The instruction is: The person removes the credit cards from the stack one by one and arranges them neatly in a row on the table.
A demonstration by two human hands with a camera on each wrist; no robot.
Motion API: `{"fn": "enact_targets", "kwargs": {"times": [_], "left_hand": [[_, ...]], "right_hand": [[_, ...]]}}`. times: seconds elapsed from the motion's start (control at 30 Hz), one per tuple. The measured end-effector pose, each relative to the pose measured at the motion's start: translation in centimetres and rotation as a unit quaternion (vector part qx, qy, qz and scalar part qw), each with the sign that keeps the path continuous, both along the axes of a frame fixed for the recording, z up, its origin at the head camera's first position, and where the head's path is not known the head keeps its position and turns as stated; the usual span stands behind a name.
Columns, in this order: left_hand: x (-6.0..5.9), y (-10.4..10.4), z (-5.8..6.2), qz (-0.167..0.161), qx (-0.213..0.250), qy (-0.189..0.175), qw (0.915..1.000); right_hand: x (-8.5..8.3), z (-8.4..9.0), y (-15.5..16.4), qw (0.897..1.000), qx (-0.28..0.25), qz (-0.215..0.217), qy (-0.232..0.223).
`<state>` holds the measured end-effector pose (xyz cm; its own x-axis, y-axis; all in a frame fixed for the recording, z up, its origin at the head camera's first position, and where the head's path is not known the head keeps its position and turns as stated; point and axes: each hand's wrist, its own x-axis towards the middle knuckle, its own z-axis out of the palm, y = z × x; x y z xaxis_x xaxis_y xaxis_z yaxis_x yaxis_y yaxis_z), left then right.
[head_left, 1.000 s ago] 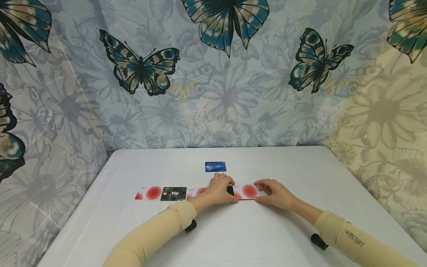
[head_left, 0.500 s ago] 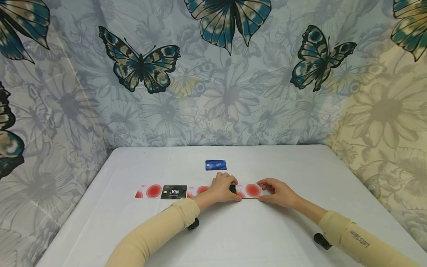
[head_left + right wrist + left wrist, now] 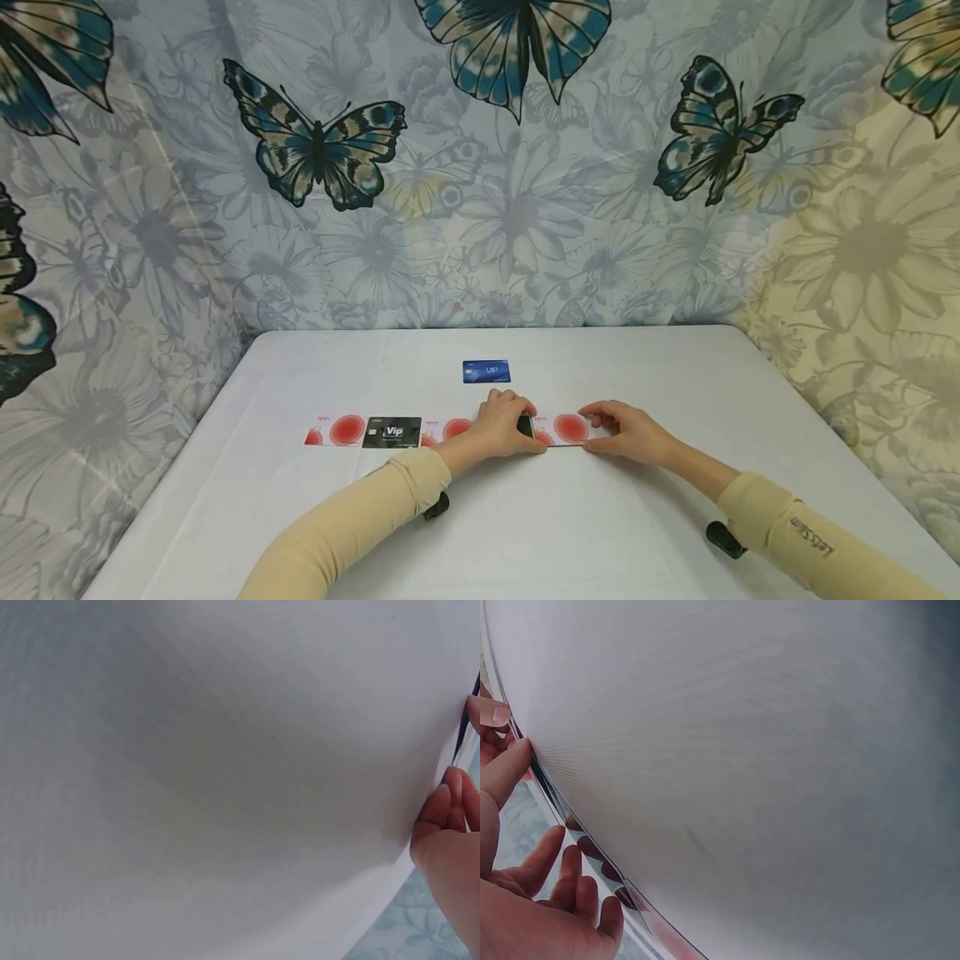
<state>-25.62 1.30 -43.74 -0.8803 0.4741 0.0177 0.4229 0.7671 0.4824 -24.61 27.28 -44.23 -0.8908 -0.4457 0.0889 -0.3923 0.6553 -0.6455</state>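
In the head view a row of cards lies across the white table. My left hand (image 3: 501, 425) arches over a black card (image 3: 526, 426), thumb at its front edge and index finger at its back edge, hiding most of it. Against its right end lies a white card with a red circle (image 3: 568, 428). My right hand (image 3: 630, 431) pinches this card's right end between thumb and fingers. In the left wrist view the left hand's fingers (image 3: 570, 874) are curled over the glossy card. In the right wrist view the right hand's fingertips (image 3: 450, 784) meet at the card's edge.
Left in the row are a white-and-red card (image 3: 347, 430), a black Vip card (image 3: 392, 432) and another white-and-red card (image 3: 456, 429), partly covered by the left hand. Behind the row lies a blue VIP card (image 3: 486, 372). A butterfly-patterned cloth (image 3: 517, 225) hangs behind the table.
Both hands and the right-hand white-and-red card have shifted slightly to the right, mostly in the first half second. The view has also moved slightly. Both hands keep the same hold.
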Motion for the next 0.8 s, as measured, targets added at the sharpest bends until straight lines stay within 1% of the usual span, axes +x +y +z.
{"fn": "enact_targets", "kwargs": {"times": [0.27, 0.8], "left_hand": [[0.04, -0.06, -0.06, -0.001, 0.002, 0.0, 1.0], [0.2, -0.14, 0.09, 0.002, 0.004, 0.011, 0.9999]], "right_hand": [[0.06, 0.29, -0.05, 1.0, -0.004, 0.0, -0.012], [-0.03, -0.25, 0.24, 1.0, -0.007, -0.015, -0.014]]}}
